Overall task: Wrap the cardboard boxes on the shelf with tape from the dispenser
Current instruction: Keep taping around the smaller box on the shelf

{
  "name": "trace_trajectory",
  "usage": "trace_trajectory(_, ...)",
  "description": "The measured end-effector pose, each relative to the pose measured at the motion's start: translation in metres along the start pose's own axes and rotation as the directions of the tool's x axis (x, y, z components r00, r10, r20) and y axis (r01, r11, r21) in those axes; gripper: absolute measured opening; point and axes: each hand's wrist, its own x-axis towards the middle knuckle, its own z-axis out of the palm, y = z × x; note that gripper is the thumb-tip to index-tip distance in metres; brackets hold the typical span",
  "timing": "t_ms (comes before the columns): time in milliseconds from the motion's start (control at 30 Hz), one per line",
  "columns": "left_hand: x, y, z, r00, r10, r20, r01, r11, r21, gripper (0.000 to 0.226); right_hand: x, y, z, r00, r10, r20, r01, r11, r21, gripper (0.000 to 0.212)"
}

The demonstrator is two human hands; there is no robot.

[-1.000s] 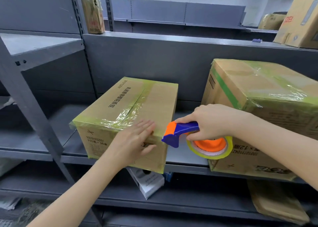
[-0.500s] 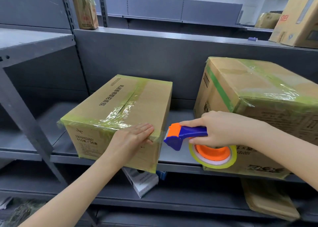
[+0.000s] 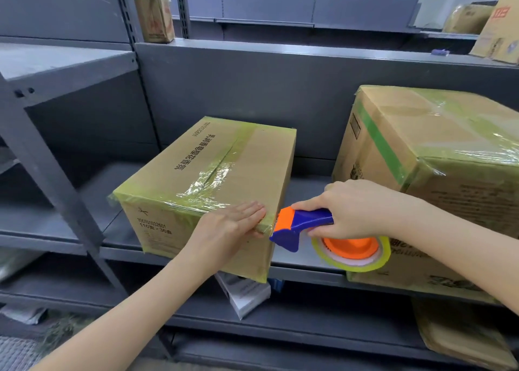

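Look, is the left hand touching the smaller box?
Touching. The head view shows the left hand lying flat on the smaller box, fingers pressed along its top front edge.

Left grip (image 3: 230, 227): fingers straight, together, palm down, pressing flat. Right grip (image 3: 356, 210): fingers curled round the dispenser (image 3: 303, 224) handle. Both forearms extended forward.

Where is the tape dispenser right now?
The tape dispenser is right of centre in the head view, gripped by the right hand, its nose at the near right corner of the smaller box, in front of the bigger box.
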Motion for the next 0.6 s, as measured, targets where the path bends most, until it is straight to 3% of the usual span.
trace_trajectory(167, -0.005, -0.005, -0.003, 0.997, 0.005, 0.078, -0.002, 0.999, -0.035, 0.055, 0.002, -0.002, -0.003, 0.999, -0.017, -0.046, 0.012, 0.995, -0.094, 0.053)
trace_trajectory(367, -0.003, 0.0, -0.005, 0.997, 0.002, 0.073, 0.001, 0.999, -0.041, 0.054, -0.002, -0.003, 0.0, 0.995, -0.026, -0.099, 0.012, 0.991, -0.133, 0.055)
trace_trajectory(467, -0.003, -0.002, -0.003, 0.997, -0.001, 0.078, 0.004, 0.999, -0.039, 0.055, 0.002, -0.017, 0.009, 0.99, -0.047, -0.133, 0.008, 0.96, -0.282, 0.054)
trace_trajectory(533, -0.003, -0.002, -0.002, 0.997, 0.001, 0.077, 0.002, 1.0, -0.03, 0.059, 0.009, -0.032, 0.022, 0.993, -0.108, -0.055, 0.08, 0.926, -0.37, 0.054)
trace_trajectory(600, -0.007, -0.003, -0.004, 0.995, -0.007, 0.097, 0.01, 0.999, -0.031, 0.063, 0.013, -0.037, 0.029, 0.996, -0.087, -0.011, 0.079, 0.949, -0.305, 0.056)
